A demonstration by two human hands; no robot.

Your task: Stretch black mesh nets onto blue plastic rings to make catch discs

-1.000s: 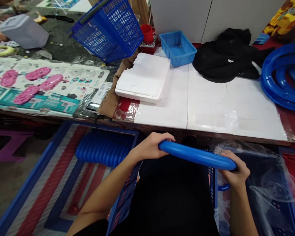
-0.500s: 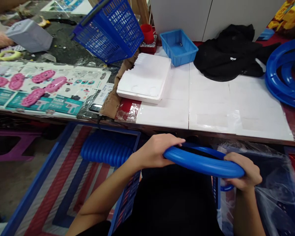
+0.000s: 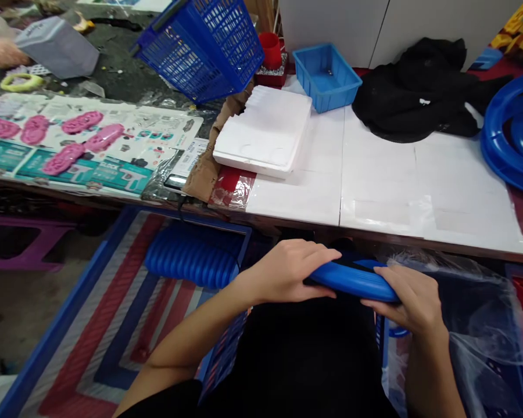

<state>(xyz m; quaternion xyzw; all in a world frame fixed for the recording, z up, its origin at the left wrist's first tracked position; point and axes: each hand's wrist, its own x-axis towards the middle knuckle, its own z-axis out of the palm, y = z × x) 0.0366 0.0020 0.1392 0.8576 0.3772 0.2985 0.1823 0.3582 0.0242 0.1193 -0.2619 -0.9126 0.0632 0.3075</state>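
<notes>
A blue plastic ring is held nearly level in front of my body, just below the table edge. My left hand grips its left side, thumb underneath and fingers on top. On the right side my right hand is closed around it. The ring's far side is mostly hidden behind its near rim and my fingers. To the left, a row of similar blue rings stands packed on edge in a large crate lined with a striped sheet.
On the table lie a white foam block, a light-blue bin, black cloth and large blue rings. Pink pieces lie left, near a tilted blue basket. Another person's hand touches a grey block. Clear plastic drapes a right-hand crate.
My right hand has moved left along the ring, closer to my left hand. My left hand has shifted slightly right, covering more of the ring. The view has shifted slightly.
</notes>
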